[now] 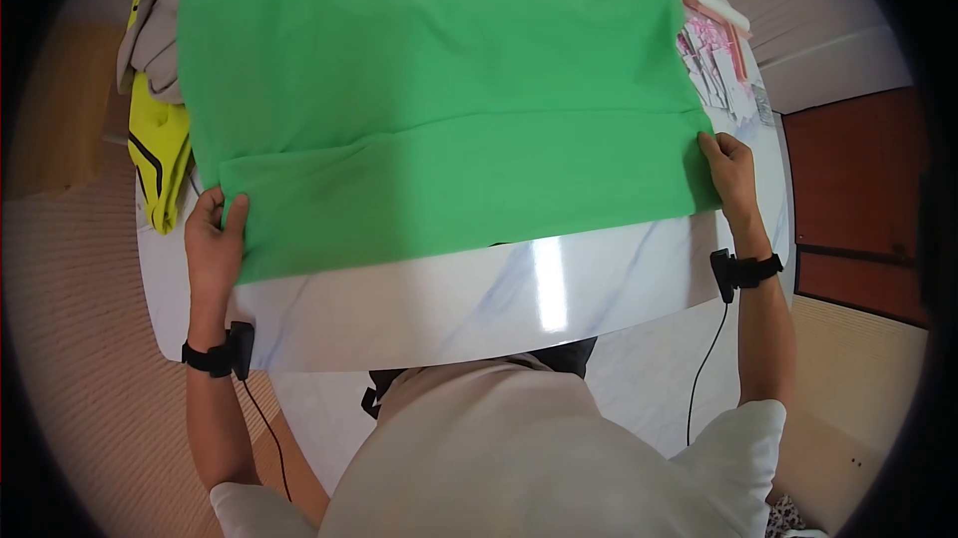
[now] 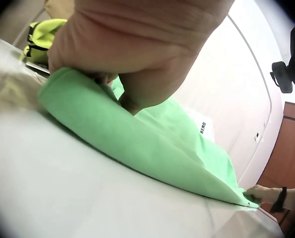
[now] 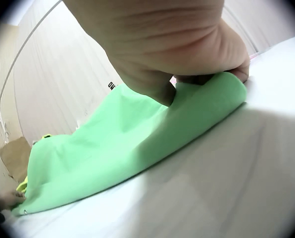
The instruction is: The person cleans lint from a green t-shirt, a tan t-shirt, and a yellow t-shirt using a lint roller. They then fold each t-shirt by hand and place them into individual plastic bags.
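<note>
A large green cloth (image 1: 439, 69) lies spread over the white marbled table (image 1: 419, 308), its near part folded over in a wide band. At the band's left end my left hand (image 1: 214, 239) pinches the cloth's edge between thumb and fingers. My right hand (image 1: 733, 174) pinches the opposite end in the same way. Both wrist views show the rounded near fold of the green cloth (image 2: 137, 148) along the tabletop, with the thumb on top; the other fingertips are partly hidden by hand and cloth.
Left of the cloth lie a yellow garment with black marks (image 1: 160, 154) and a grey-brown cloth (image 1: 160, 34). White slips and pink bits (image 1: 714, 64) lie at the right, beside a pale roll (image 1: 717, 9). A reddish-brown cabinet (image 1: 858, 199) stands beyond the table's right side.
</note>
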The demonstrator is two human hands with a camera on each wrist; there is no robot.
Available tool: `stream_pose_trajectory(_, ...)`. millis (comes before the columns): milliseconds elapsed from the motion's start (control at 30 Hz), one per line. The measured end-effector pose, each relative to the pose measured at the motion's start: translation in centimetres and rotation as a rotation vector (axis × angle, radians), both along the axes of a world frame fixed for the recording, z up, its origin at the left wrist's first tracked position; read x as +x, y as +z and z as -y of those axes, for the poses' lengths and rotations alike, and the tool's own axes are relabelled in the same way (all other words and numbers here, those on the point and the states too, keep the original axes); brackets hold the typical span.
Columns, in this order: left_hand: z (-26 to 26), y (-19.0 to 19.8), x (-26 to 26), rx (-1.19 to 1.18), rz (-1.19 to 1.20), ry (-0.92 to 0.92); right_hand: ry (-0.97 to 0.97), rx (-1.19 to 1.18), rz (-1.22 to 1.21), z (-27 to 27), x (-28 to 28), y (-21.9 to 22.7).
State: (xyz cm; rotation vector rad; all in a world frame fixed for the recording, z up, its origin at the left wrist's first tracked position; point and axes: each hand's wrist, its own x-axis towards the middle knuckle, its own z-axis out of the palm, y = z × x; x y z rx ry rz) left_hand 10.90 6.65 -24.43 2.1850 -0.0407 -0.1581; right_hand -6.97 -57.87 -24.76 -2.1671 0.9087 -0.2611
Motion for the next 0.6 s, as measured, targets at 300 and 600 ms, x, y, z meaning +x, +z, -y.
stream_pose_trajectory(300, -0.6, -0.8, 0.5, 0.067, 0.052, -0.008, -0.012, -0.358, -0.105, -0.2, -0.6, -0.5)
stream_pose_trajectory(600, 0.0, 0.2, -3.0, 0.497, 0.435, 0.008, 0.04, -0.304, -0.216, 0.7, -4.3, -1.5)
